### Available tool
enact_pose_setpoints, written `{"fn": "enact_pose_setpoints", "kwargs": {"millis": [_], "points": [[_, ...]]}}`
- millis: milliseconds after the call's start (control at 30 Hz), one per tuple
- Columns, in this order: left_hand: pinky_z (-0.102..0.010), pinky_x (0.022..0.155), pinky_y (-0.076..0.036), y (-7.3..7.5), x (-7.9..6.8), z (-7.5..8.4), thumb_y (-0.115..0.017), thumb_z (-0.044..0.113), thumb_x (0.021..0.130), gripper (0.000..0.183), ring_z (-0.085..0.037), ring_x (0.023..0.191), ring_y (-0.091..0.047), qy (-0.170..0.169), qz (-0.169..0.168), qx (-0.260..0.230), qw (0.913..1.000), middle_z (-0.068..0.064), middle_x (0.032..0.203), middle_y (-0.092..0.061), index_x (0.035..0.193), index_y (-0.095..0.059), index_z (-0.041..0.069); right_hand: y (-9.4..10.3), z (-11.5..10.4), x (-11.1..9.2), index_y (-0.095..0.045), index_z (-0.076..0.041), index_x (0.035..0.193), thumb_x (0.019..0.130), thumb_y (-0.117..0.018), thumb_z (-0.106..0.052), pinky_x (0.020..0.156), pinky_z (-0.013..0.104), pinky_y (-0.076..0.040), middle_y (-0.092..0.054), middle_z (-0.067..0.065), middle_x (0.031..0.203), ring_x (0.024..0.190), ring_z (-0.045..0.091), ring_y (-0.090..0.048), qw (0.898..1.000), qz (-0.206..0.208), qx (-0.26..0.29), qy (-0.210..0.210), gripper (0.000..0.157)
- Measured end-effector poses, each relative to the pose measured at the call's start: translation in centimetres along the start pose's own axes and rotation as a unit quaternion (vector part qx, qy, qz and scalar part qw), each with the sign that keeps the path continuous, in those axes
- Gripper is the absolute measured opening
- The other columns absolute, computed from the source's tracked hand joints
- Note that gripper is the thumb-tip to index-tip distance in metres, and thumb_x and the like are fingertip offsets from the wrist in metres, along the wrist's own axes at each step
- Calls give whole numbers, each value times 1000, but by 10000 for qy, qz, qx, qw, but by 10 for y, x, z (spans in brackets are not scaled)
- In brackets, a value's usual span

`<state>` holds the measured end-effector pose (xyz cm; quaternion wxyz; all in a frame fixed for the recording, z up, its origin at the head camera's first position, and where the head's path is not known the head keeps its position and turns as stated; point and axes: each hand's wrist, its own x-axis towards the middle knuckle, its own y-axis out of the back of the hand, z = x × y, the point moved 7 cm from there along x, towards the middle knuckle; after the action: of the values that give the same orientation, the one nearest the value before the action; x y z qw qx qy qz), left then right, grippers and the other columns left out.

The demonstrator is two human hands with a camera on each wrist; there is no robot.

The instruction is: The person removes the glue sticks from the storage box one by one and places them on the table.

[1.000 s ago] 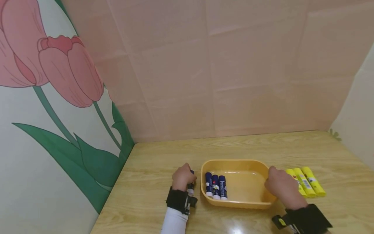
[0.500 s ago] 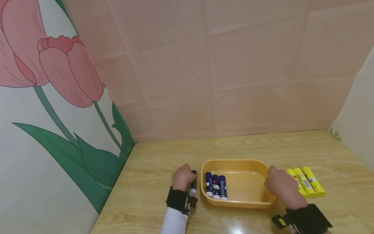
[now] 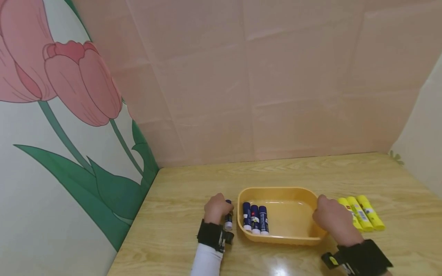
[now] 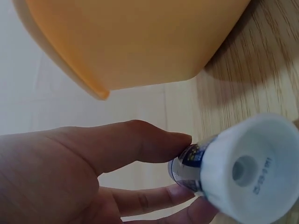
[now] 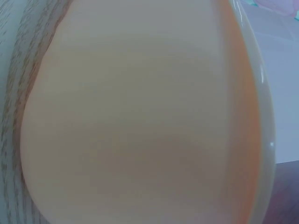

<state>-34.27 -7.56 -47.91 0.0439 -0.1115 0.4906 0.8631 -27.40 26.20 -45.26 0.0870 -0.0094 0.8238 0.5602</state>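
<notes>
My left hand (image 3: 217,208) pinches a navy glue stick (image 3: 228,220) with a white base, just left of the yellow-orange plastic tray (image 3: 279,240). In the left wrist view, the thumb and fingers hold the stick's sides, and its white end (image 4: 254,170) faces the camera. My right hand (image 3: 333,218) grips the tray's right rim, with its fingertips hidden. Three navy glue sticks (image 3: 255,219) lie side by side in the tray's left part. The tray's outer wall (image 5: 140,112) fills the right wrist view.
Several yellow glue sticks (image 3: 366,214) lie in a row right of the tray, partly behind my right hand. The wood-grain table (image 3: 165,230) meets a pinkish covered wall (image 3: 276,76) at the back. A tulip-printed panel (image 3: 83,84) stands at the left.
The glue stick at my left hand has shifted slightly to the right and shows more beside the fingers. My right hand and the tray have stayed in place.
</notes>
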Motion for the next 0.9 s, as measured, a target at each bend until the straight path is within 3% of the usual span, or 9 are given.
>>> {"fn": "enact_pose_setpoints", "kwargs": {"millis": [300,900], "points": [[-42,71,-50,1,1,-2,-74,30,84,40,-26,74,-56,153,4,38,9999,-13,86,-61,106,-63,-2,0,0,1,-50,8,96,88,-53,-9,54,39,-42,-52,14,75,64,28,-51,10000,-33,22,16,19],[-40,68,-49,1,2,-2,-71,29,85,40,-26,74,-56,113,17,-71,9999,-12,87,-61,108,-62,-2,-3,2,2,-50,9,97,88,-52,-8,55,39,-42,-52,15,76,65,29,-51,10000,-75,49,8,19]]}}
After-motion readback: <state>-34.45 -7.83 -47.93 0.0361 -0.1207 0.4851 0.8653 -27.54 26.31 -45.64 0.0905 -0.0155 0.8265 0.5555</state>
